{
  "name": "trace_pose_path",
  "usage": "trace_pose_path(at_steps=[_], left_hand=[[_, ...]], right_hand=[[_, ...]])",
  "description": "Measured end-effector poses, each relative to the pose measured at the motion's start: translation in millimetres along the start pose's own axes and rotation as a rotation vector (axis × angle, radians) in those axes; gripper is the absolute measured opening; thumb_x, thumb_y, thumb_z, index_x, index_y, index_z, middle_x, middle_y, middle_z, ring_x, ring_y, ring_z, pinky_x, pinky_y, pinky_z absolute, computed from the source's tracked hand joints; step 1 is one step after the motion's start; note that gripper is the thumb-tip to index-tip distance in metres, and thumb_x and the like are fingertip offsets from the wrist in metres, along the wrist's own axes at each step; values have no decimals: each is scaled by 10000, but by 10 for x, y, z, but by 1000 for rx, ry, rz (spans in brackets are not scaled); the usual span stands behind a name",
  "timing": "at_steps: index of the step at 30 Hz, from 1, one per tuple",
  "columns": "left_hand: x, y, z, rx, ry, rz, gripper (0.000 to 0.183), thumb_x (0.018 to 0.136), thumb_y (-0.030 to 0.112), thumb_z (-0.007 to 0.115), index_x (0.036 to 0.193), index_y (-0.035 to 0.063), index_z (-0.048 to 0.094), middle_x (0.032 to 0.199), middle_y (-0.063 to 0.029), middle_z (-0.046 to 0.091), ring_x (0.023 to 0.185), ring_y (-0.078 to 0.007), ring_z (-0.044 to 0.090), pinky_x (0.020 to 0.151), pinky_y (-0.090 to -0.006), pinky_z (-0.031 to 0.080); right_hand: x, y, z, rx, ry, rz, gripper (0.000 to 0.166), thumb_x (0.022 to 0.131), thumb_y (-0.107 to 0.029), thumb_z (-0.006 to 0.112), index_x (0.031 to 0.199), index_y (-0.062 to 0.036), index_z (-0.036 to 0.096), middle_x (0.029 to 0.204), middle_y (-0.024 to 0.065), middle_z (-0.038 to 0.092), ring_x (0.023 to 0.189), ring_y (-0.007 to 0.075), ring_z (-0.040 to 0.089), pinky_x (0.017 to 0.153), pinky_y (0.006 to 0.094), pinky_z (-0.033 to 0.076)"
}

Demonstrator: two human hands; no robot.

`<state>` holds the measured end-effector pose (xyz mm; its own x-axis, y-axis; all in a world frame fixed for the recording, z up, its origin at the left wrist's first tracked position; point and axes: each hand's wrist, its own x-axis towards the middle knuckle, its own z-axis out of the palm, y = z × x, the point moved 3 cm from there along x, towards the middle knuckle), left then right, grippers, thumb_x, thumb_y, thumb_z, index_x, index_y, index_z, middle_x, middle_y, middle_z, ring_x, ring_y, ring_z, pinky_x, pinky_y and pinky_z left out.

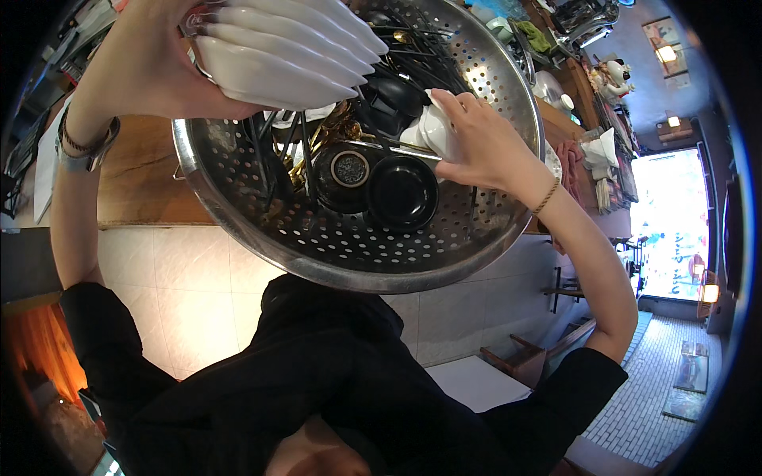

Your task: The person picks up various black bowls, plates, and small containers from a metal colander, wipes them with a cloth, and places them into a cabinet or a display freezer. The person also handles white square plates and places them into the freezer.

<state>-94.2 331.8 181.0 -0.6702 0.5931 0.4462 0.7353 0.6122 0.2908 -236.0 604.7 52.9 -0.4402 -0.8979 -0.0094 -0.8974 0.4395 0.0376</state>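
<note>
My left hand (143, 68) grips a stack of several white wavy-edged dishes (274, 68), tilted on their sides above the left part of a large perforated steel colander (333, 276). Inside the colander, the fingers of my right hand (488, 143) close around small white porcelain pieces (437, 134), partly hidden by the hand. A shiny round black dish (402, 193) lies beside an upturned black bowl (327, 190) with a pale foot ring. Black chopsticks (425, 53), gold-coloured cutlery (336, 122) and a black spoon-like piece (396, 98) are heaped behind them.
A wooden counter (143, 178) runs behind and under the colander, whose near rim overhangs its edge. At the right are a reddish cloth (571, 166), white tissues (600, 149) and a dog figurine (613, 77). A wooden chair (518, 360) stands on the floor to the right.
</note>
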Motion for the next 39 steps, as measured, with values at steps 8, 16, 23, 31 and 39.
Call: trace_pose_path(at_steps=[8,16,23,31,39], left_hand=[[-86,-37,137,140,77,24,397,625,215,881,844,22,611,804,-81,648,690,-205,650,602,-292,505],[-177,46,-62,183,118,11,380,621,221,872,826,38,610,754,-66,642,656,-191,647,589,-275,510],[-247,14,-9,263,117,21,367,642,244,859,810,35,607,750,-64,639,653,-180,646,574,-275,509],[-529,-245,45,327,84,10,601,474,169,878,996,22,621,901,-88,628,814,-220,619,735,-324,476],[-267,-101,-34,170,115,-32,369,661,266,855,790,45,590,737,-52,624,622,-173,629,550,-261,497]], right_hand=[[-70,78,7,64,-38,-1,958,614,-375,794,1394,-42,347,1123,227,519,1040,411,546,894,466,490],[22,-99,10,23,-20,2,1041,538,-359,856,1366,0,336,1097,243,509,976,419,565,810,459,538],[81,-104,26,4,-93,19,1061,526,-352,871,1350,15,313,1078,262,512,948,442,575,779,474,547],[71,-180,106,-2,-8,65,1006,518,-256,872,1306,45,323,1070,285,511,954,445,575,761,460,565],[68,-168,76,-37,-46,162,923,568,-162,815,1328,5,319,1138,251,465,1048,441,540,787,452,561]])
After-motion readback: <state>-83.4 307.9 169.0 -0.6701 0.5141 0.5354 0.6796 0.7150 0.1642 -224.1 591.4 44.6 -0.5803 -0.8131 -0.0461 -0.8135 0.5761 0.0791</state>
